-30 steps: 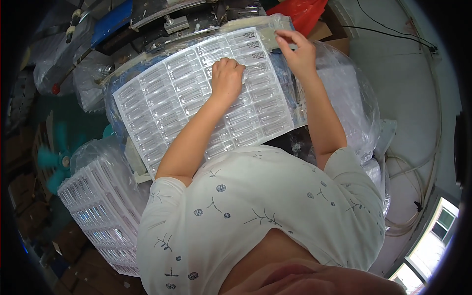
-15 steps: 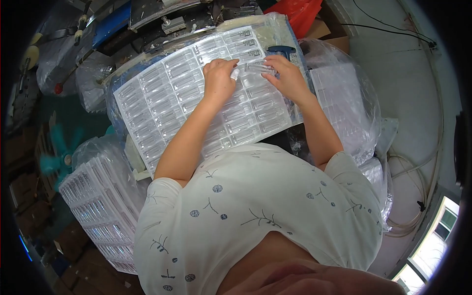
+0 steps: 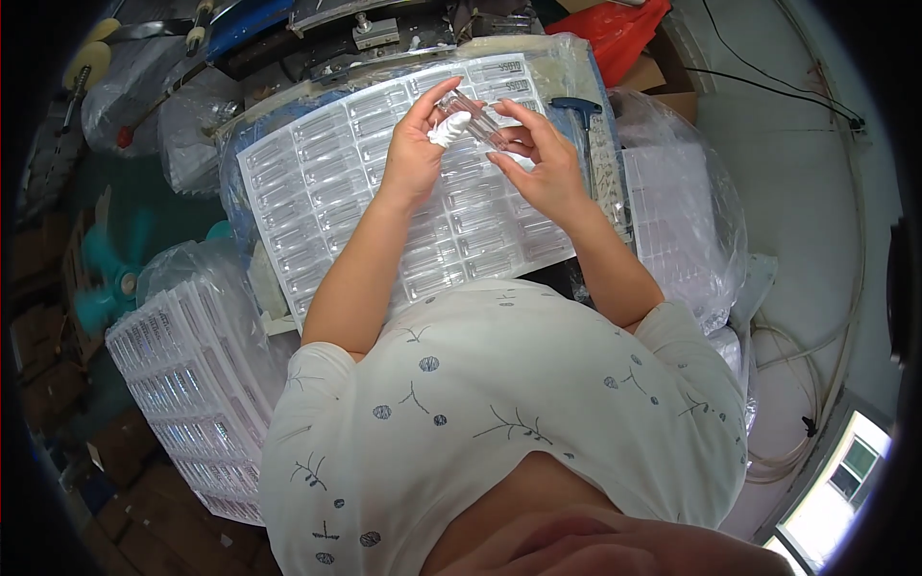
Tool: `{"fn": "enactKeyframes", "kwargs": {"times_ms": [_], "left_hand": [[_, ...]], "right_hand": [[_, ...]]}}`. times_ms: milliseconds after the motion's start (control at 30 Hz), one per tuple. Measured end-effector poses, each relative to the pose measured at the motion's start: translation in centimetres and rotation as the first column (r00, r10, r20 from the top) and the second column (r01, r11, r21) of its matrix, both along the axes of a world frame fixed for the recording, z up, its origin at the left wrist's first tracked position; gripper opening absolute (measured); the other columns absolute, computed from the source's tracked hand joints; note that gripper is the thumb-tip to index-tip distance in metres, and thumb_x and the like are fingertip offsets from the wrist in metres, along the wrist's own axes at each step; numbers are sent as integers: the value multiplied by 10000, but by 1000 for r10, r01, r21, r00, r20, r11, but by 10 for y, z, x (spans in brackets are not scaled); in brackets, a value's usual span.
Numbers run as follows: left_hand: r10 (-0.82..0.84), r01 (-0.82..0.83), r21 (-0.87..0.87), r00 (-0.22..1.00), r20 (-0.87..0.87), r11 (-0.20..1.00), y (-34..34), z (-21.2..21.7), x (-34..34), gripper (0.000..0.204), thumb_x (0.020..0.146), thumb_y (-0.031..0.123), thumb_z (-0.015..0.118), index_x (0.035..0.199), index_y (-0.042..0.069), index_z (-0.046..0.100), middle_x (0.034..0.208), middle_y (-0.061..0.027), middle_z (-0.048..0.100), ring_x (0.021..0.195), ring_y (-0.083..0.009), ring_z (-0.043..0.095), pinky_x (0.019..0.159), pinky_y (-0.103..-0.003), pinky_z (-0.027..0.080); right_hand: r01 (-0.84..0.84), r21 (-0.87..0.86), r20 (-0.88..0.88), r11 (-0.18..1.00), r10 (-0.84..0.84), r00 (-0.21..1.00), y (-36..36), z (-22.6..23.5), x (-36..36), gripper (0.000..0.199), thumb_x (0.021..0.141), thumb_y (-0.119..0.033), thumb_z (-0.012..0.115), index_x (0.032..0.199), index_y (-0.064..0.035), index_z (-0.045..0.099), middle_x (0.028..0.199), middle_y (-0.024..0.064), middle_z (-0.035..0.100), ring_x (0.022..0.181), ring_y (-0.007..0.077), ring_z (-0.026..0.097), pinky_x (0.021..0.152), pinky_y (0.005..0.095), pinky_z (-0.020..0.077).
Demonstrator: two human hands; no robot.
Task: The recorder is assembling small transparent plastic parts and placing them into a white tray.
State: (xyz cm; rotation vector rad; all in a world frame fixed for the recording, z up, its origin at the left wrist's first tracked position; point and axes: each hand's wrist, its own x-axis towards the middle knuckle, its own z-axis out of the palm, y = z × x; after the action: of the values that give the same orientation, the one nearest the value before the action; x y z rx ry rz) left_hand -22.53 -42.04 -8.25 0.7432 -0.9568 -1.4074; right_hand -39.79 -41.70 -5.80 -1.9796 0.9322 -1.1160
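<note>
My left hand (image 3: 415,158) is closed around one end of a small clear plastic tube (image 3: 477,123). A white piece of cloth or tissue (image 3: 451,128) sits by the thumb of that hand, against the tube. The fingers of my right hand (image 3: 543,168) grip the other end, so the tube lies tilted between both hands. Under them is a clear plastic tray (image 3: 538,235) whose rows of compartments hold several similar tubes, some with dark print near the top right corner.
A dark blue T-handled tool (image 3: 576,106) lies at the tray's right. Machinery (image 3: 375,34) stands at the far edge. Bagged trays stand at the right (image 3: 672,206) and lower left (image 3: 187,394). A teal fan (image 3: 120,278) is at the left, and a red bag (image 3: 619,38) lies far right.
Both hands have lifted the clear tube off the tray and brought it between them. The white cloth now shows plainly against the tube. The whole view has shifted slightly.
</note>
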Motion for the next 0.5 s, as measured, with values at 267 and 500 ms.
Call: {"fn": "enactKeyframes", "kwargs": {"times_ms": [267,500], "left_hand": [[64,-63,-18,998,30,998,1,2,-2,493,808,29,661,1263,61,475,1016,-60,644,945,-114,578,843,-253,449],[131,-131,-6,988,78,991,3,10,-6,428,817,58,670,1213,29,510,979,-35,635,911,-81,577,793,-213,448]], "right_hand": [[-11,47,127,999,5,992,3,-3,2,627,725,76,689,1284,-31,428,1216,137,522,935,160,636,788,256,550],[0,23,124,1000,-3,992,3,-7,1,632,724,71,694,1286,-32,426,1226,143,519,932,161,638,775,259,555]]}}
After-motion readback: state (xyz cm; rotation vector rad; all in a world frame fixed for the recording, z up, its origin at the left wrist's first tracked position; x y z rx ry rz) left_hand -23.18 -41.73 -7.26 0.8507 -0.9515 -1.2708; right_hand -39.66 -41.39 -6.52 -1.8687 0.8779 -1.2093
